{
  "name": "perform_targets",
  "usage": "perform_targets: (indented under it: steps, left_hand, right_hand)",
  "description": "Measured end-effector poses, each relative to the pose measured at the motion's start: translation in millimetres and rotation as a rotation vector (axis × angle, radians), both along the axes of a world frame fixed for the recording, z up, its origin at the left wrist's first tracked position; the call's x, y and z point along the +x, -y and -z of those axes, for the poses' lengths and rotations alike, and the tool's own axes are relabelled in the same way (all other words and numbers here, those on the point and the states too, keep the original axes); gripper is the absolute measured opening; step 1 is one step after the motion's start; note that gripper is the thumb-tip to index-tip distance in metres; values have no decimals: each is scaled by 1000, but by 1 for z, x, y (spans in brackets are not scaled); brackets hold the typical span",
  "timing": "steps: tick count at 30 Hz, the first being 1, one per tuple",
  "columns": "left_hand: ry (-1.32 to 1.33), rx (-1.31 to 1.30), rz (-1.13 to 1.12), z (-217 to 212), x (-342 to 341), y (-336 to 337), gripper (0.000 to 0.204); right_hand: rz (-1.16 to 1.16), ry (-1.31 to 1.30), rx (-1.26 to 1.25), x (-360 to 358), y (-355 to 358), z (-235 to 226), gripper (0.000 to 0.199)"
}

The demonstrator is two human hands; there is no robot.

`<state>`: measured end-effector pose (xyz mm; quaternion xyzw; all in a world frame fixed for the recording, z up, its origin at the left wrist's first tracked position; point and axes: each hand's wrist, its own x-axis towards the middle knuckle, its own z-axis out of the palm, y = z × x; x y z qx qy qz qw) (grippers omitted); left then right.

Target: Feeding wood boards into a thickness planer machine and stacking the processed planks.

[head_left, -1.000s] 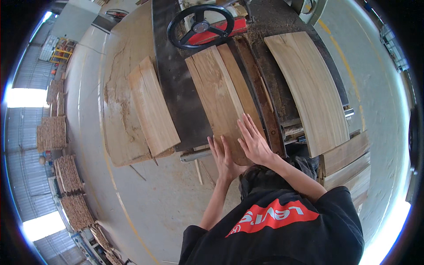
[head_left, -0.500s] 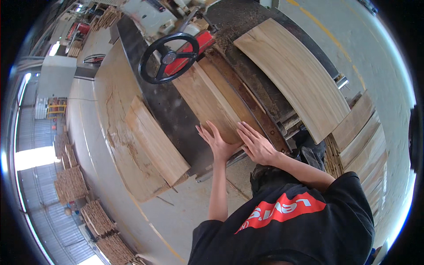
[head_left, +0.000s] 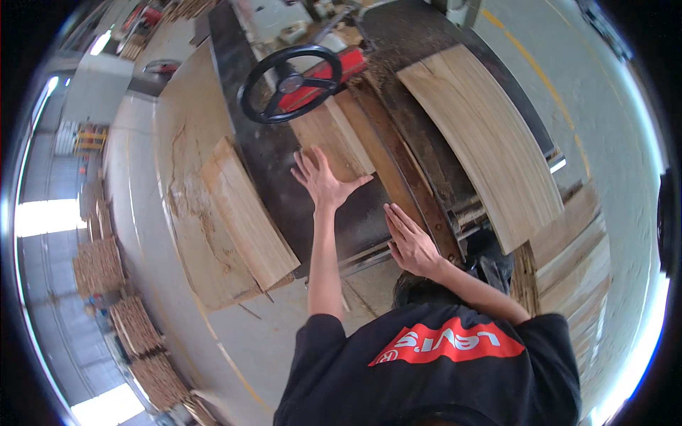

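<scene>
A pale wooden board (head_left: 332, 138) lies flat on the dark metal machine table (head_left: 348, 226), its far end passing beneath a black handwheel (head_left: 289, 84) and a red guard (head_left: 348, 64). Spread over the board's near end is my left hand (head_left: 325, 183), its thumb reaching along the near edge. My right hand (head_left: 413, 245) is open, fingers straight and side by side, close to the near end of a long wood-faced fence (head_left: 387, 160). It is apart from the board. Whether its fingertips touch the table or the fence I cannot tell.
Left of the machine, a plank (head_left: 249, 213) rests on a wide dusty wooden surface (head_left: 188, 241). On the right, a broad board (head_left: 490, 142) spans the table, beside stacked planks (head_left: 568, 248). Sawdust lies around the fence. Several wood stacks (head_left: 99, 266) stand far left.
The board has slid away from me, farther under the handwheel, with my left hand moving along on its near end. My right hand has come off the board and stays near the fence.
</scene>
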<state>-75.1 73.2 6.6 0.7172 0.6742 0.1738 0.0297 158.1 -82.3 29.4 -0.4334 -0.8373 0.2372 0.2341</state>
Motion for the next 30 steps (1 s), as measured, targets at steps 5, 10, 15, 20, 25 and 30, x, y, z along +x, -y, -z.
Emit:
perform_targets:
  steps: [5, 10, 15, 20, 25, 30]
  left_hand:
    - [135, 77, -44, -1, -45, -30, 125]
    - [111, 40, -532, -11, -123, 0, 128]
    - [124, -170, -994, -29, -202, 61, 146]
    - [98, -306, -1147, -29, -198, 82, 153]
    - [-14, -316, -1131, -36, -155, 92, 157]
    - [21, -351, -1054, -38, -122, 116, 153]
  right_hand:
    - [50, 13, -36, -6, -1, -6, 67]
    - [3, 85, 1, -9, 1, -2, 68]
    - [-36, 41, 58, -9, 3, 5, 67]
    - [-21, 49, 62, -11, 4, 6, 61]
    - [16, 90, 29, -12, 7, 8, 56]
    - [76, 334, 126, -16, 9, 10, 60]
